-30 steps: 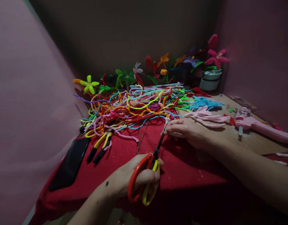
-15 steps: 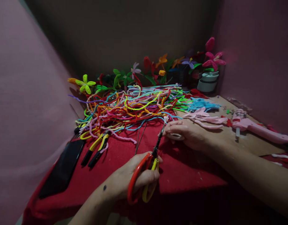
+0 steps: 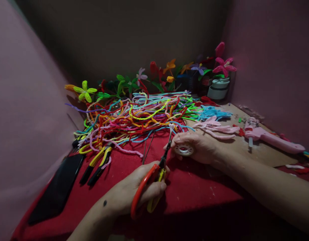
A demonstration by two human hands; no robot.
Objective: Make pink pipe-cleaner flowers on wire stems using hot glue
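Left: a shaped yellow-green flower [image 3: 85, 91] appears complete; below it, pliers [image 3: 95, 159] lie unheld. Centre: many fuzzy stems [image 3: 144, 117] remain loose, seemingly unworked. Left hand [image 3: 129, 190] grips scissors [image 3: 137, 197]; right hand [image 3: 203, 147] pinches a white-tipped piece [image 3: 171, 127], apparently unfinished, at mid-frame by the blades, and holds a white spool [image 3: 184, 154]. Whether any cut is complete cannot be told. Right: glue gun [image 3: 277, 139], unheld.

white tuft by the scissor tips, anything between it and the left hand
Only the scissors that the left hand holds; their blades reach up to the white tuft. Nothing else visible blocks that line. The right hand's fingertips are close beside the blades, with the pale ring off to the side.
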